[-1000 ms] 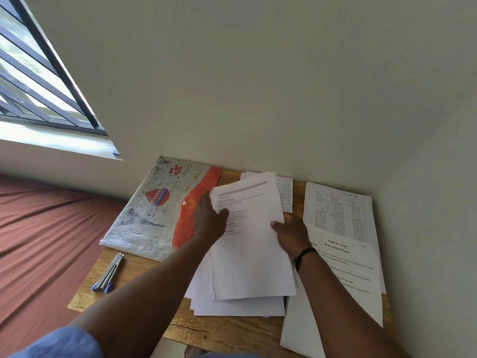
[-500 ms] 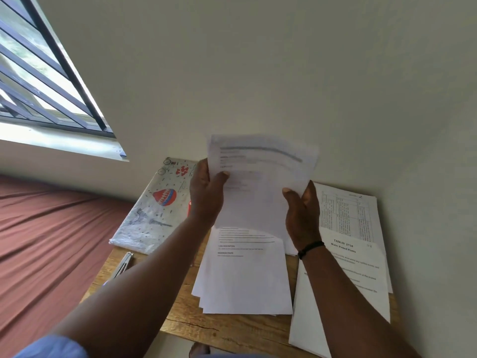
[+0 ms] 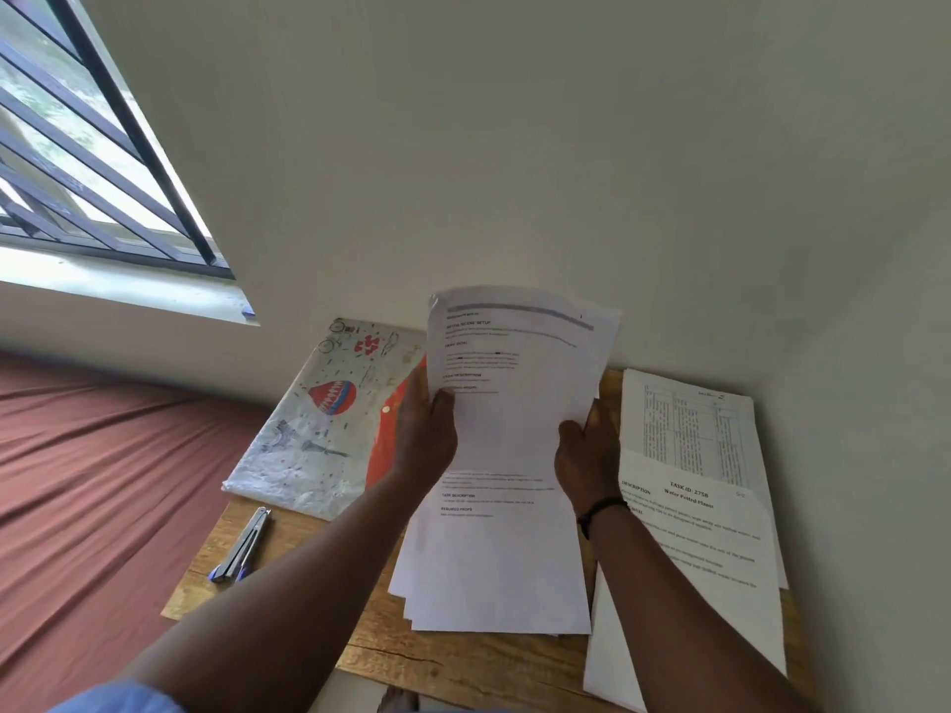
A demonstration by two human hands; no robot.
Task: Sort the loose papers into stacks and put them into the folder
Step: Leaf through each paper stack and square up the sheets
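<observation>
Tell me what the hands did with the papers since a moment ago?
Both hands lifted a bundle of sheets off the middle pile and stood it upright. The left hand and right hand grip its side edges as before. The folder, pens and right-hand papers stayed put.

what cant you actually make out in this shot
Head view only:
- Small print on the held sheet: too small and blurred.
- Folder right edge: behind the left hand and sheet.
- Middle stack top: covered by the held sheet.
- Right pile bottom: cut off by the frame edge.
</observation>
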